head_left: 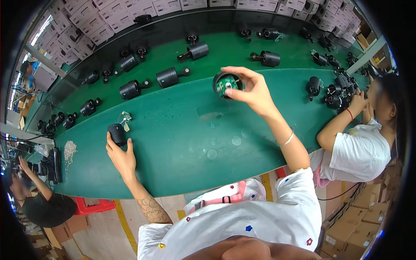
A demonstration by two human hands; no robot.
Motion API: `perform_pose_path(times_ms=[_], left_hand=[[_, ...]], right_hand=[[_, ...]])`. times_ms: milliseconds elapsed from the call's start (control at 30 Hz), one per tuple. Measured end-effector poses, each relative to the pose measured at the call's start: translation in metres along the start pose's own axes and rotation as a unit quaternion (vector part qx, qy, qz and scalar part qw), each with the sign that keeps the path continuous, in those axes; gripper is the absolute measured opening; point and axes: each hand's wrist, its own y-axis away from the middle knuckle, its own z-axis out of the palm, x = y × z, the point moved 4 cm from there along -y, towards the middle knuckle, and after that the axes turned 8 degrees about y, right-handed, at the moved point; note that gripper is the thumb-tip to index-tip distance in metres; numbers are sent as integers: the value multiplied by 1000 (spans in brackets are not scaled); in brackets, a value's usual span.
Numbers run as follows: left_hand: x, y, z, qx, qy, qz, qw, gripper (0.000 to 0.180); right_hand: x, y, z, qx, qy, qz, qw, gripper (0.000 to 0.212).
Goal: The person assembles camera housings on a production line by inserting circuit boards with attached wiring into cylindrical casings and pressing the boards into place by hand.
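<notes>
My right hand (255, 93) is raised over the middle of the green table (182, 160). Its fingers and thumb grip a black camera housing (215, 81), whose round opening shows a green circuit board (226, 85) inside. To the left, my left hand (121, 158) has its fingers and thumb around the lower end of a black cylindrical housing (116, 133) on the table. Thin wires lead from that housing's far end to a small green circuit board (126, 116). Some of my left fingers are hidden by the hand and the housing.
Beyond the table runs a green belt (225, 52) with several black cameras, such as one (168, 77). Small screws (69, 152) lie piled at the left. At right, a co-worker (359, 143) handles clustered black parts (336, 93). Another person (45, 206) sits left.
</notes>
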Motion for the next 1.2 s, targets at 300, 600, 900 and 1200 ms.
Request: perform_pose_path(times_ms=[300,600,900,1200], left_hand=[[0,-1,2,3,-7,16,1000,71],[-1,5,4,31,-32,13,999,76],[194,112,-9,-130,447,306,830,105],[196,118,9,-176,554,203,788,55]], right_hand=[[-46,31,18,-50,-99,-56,992,51],[-51,39,23,-60,-117,-34,991,49],[-52,83,62,-102,-122,-26,987,54],[-54,101,62,-195,-108,38,974,53]])
